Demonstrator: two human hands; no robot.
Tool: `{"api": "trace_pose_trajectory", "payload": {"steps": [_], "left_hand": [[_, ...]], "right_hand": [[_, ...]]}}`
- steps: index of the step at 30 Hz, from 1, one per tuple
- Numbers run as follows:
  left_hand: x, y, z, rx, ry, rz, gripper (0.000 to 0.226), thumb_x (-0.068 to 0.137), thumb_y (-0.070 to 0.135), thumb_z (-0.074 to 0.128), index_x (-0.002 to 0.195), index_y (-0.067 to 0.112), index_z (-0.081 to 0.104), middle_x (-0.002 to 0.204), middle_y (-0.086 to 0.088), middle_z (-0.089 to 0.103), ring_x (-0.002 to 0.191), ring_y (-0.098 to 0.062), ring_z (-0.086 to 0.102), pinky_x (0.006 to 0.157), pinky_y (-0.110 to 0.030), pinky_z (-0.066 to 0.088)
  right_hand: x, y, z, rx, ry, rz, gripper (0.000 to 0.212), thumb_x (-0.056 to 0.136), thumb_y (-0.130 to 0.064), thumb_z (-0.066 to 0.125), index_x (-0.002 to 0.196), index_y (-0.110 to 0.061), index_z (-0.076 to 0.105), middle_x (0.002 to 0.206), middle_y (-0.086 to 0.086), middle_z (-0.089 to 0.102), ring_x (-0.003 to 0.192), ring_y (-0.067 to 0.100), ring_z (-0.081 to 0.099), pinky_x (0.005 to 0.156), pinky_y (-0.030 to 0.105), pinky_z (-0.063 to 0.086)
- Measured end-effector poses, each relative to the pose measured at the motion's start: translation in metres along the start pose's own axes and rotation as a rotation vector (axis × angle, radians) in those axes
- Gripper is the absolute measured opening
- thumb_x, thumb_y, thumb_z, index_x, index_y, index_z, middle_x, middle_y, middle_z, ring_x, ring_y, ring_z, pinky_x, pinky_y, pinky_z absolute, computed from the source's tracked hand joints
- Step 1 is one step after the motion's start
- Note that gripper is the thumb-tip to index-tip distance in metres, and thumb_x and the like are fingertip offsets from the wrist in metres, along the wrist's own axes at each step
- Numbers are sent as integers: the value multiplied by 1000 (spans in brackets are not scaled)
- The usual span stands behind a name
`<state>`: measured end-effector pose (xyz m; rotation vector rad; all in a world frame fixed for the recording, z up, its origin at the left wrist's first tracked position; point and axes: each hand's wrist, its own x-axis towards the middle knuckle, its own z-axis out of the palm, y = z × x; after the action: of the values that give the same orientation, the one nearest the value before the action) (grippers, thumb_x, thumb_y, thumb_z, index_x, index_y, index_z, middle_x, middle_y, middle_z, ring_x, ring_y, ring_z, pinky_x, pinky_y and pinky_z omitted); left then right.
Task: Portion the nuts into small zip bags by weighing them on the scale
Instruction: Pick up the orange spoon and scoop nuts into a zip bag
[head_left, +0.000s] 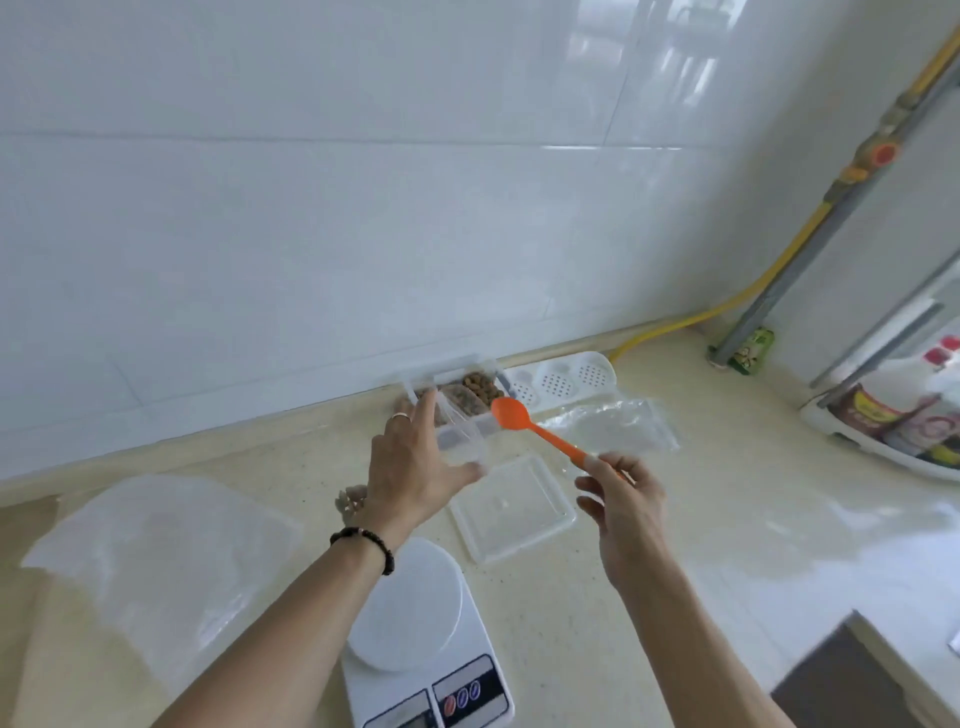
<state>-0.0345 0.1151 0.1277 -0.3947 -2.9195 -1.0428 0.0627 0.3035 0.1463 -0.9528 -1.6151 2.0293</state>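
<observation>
My left hand (415, 470) holds a small clear zip bag (465, 441) upright in front of the clear nut box (470, 392), thumb and fingers pinching its sides. The box has compartments of brown nuts and stands by the wall. My right hand (626, 501) pinches the handle end of an orange spoon (540, 428); its bowl hovers just above the box's right side and looks empty. The white kitchen scale (415, 639) sits near me under my left forearm, with nothing on its round plate.
A clear box lid (511, 512) lies between scale and box. A pack of zip bags (613, 423) lies to the right, a white perforated tray (563, 382) behind it. A large clear plastic bag (156, 561) lies left. A yellow hose and a rack of packets stand right.
</observation>
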Motion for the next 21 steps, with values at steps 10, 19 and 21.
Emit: {"api": "trace_pose_trajectory", "payload": {"steps": [10, 19, 21], "left_hand": [[-66, 19, 23, 134, -119, 197, 103, 63, 57, 80, 143, 13, 31, 124, -17, 53, 113, -33, 48, 92, -46, 42], [-75, 34, 32, 126, -160, 279, 106, 61, 57, 82, 141, 12, 29, 116, -16, 51, 107, -34, 50, 91, -48, 44], [-73, 37, 29, 109, -163, 277, 111, 60, 56, 83, 145, 12, 27, 119, -16, 51, 109, -34, 50, 93, -49, 44]], "right_hand": [[-70, 136, -93, 211, 380, 398, 8, 91, -2, 63, 94, -8, 60, 92, 16, 68, 72, 21, 63, 63, 29, 52], [-64, 141, -100, -421, 345, 374, 34, 76, -42, 67, 97, -16, 73, 87, -2, 65, 83, 17, 57, 77, 32, 49], [-62, 130, -97, -610, 351, 340, 41, 77, -52, 62, 103, -22, 71, 105, -3, 63, 112, 22, 51, 100, 45, 42]]}}
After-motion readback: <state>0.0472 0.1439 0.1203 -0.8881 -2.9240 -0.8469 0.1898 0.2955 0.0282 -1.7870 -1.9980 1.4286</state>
